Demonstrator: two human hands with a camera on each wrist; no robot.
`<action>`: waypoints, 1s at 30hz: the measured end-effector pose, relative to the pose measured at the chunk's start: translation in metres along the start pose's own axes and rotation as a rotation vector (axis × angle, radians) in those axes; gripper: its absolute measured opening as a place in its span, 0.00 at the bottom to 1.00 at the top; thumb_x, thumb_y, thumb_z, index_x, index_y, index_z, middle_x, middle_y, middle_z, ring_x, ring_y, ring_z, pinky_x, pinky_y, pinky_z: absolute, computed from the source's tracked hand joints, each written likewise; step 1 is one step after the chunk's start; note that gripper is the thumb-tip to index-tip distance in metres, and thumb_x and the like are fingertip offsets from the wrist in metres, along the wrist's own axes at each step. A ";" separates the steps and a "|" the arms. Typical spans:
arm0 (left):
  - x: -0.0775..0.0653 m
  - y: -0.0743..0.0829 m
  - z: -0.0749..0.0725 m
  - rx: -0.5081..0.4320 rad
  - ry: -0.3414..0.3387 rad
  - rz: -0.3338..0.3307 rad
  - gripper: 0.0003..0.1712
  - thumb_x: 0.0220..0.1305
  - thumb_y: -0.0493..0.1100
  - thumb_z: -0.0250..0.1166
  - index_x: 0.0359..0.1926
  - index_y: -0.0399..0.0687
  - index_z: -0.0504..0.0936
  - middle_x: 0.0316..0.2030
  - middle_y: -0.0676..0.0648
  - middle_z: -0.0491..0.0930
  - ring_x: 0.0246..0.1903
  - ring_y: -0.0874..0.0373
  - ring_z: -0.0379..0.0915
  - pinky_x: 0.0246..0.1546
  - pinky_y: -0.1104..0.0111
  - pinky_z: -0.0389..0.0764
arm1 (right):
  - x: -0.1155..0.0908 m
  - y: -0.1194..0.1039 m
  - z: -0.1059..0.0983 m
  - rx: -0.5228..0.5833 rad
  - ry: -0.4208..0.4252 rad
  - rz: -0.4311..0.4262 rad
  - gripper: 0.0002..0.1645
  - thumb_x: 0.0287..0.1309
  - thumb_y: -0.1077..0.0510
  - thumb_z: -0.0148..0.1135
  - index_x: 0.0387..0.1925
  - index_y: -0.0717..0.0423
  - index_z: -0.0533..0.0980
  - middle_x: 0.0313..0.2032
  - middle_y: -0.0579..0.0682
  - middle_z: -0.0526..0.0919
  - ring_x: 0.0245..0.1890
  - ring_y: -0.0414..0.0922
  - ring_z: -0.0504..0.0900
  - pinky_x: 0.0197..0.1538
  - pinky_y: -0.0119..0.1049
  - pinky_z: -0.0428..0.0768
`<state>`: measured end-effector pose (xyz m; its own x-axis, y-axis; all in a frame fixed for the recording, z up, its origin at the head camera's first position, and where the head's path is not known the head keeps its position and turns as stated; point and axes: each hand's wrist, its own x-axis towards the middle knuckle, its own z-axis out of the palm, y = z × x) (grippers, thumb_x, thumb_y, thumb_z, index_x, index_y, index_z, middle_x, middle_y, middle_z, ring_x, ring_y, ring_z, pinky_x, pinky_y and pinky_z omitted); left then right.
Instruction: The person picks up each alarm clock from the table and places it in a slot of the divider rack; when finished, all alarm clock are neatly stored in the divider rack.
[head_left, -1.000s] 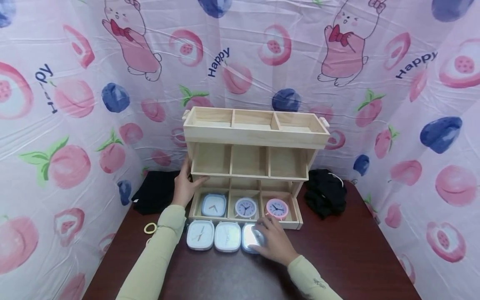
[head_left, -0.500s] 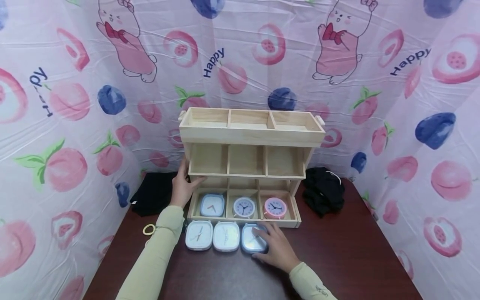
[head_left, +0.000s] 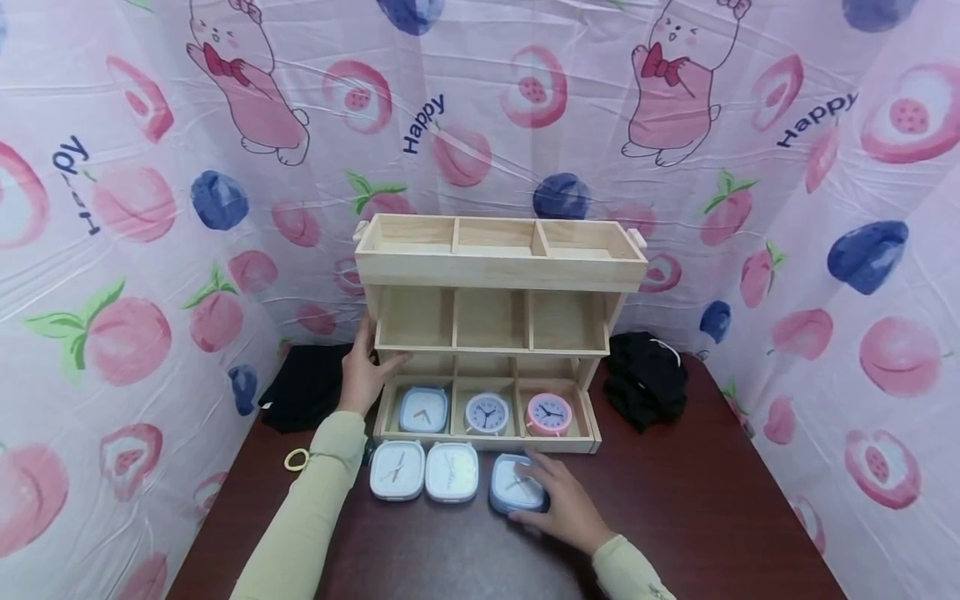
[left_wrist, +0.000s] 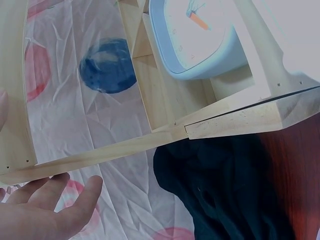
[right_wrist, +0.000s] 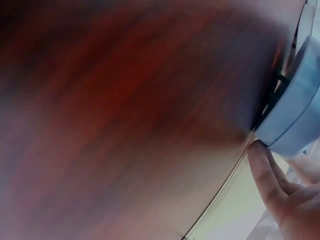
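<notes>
"Between the left and right edges of the table (head_left: pixel 675 508), off the front edge of the lower tray (head_left: pixel 577 446): blue clock (head_left: pixel 510 481). Hands?"

"Right hand (head_left: pixel 566 504) pinching its right half; left hand (head_left: pixel 363 375) against wooden box (head_left: pixel 495 272), left side. Grip or rest, can't tell."

"Risks?"

"Rounded corners could slip that one-sided pinch. Leftward swing might knock the white clocks (head_left: pixel 452 475); left-hand shove could shift the box."

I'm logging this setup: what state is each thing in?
Front blue clock: held in right hand, face showing; lifted or not, unclear.
Wooden organizer: upright, opened out, left hand against its side.
Left white clock: face up on table.
Right white clock: face up beside it.
Square blue clock: in bottom tier, left.
Lavender clock: bottom tier, middle.
Pink clock: bottom tier, right.
Left black cloth: rumpled.
Right black cloth: bunched.
Yellow ring: lying flat.
</notes>
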<state>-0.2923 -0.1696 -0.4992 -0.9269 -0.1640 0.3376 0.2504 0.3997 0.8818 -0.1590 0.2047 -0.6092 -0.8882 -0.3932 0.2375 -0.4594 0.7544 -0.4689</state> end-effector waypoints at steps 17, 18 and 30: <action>0.001 -0.002 0.001 0.003 -0.004 -0.003 0.65 0.64 0.42 0.79 0.87 0.73 0.45 0.82 0.40 0.60 0.80 0.41 0.61 0.80 0.46 0.67 | -0.017 -0.002 -0.020 0.021 0.033 0.133 0.60 0.24 0.47 0.94 0.67 0.56 0.80 0.56 0.50 0.83 0.54 0.49 0.81 0.56 0.48 0.85; 0.001 -0.002 0.001 0.005 -0.004 -0.001 0.64 0.64 0.42 0.79 0.87 0.73 0.45 0.82 0.39 0.60 0.80 0.41 0.60 0.80 0.46 0.67 | -0.017 -0.001 -0.020 0.007 0.041 0.146 0.62 0.23 0.47 0.94 0.68 0.56 0.79 0.57 0.50 0.83 0.55 0.49 0.81 0.57 0.48 0.85; -0.001 -0.002 0.000 -0.003 -0.016 -0.002 0.64 0.65 0.43 0.78 0.87 0.75 0.43 0.84 0.43 0.56 0.82 0.42 0.57 0.81 0.45 0.66 | 0.002 -0.003 -0.055 -0.045 0.235 0.061 0.61 0.23 0.54 0.94 0.68 0.55 0.78 0.62 0.54 0.81 0.59 0.53 0.81 0.54 0.52 0.86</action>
<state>-0.2924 -0.1701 -0.5013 -0.9316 -0.1506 0.3309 0.2496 0.3968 0.8833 -0.1595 0.2308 -0.5607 -0.8886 -0.2175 0.4038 -0.4002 0.7977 -0.4511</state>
